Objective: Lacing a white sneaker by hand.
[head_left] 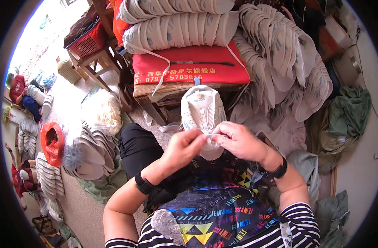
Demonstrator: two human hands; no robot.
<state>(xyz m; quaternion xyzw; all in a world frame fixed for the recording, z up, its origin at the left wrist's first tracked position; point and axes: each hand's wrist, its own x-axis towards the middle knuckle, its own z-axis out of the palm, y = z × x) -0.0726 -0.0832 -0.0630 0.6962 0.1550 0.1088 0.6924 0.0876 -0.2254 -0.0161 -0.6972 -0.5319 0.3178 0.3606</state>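
A white shoe upper [203, 108] rests between my lap and the front of a wooden bench, its pale tongue and lace area facing up. My left hand [181, 148] is closed, thumb and forefinger pinched at the middle of the upper. Right beside it, my right hand [238, 140] pinches too, the fingertips of both hands nearly meeting over the lacing. Whatever thin thing lies between the fingertips is too small to make out. Black bands circle both my wrists.
Ahead is the wooden bench [149, 91] with a red cloth [156, 68], a thin black rod [203, 63] and white laces [159, 84]. Rows of white uppers [178, 32] are stacked behind, more [276, 49] hanging right. Left are piled soles [96, 155] and a red bag [52, 144]; another person [20, 91] sits beyond.
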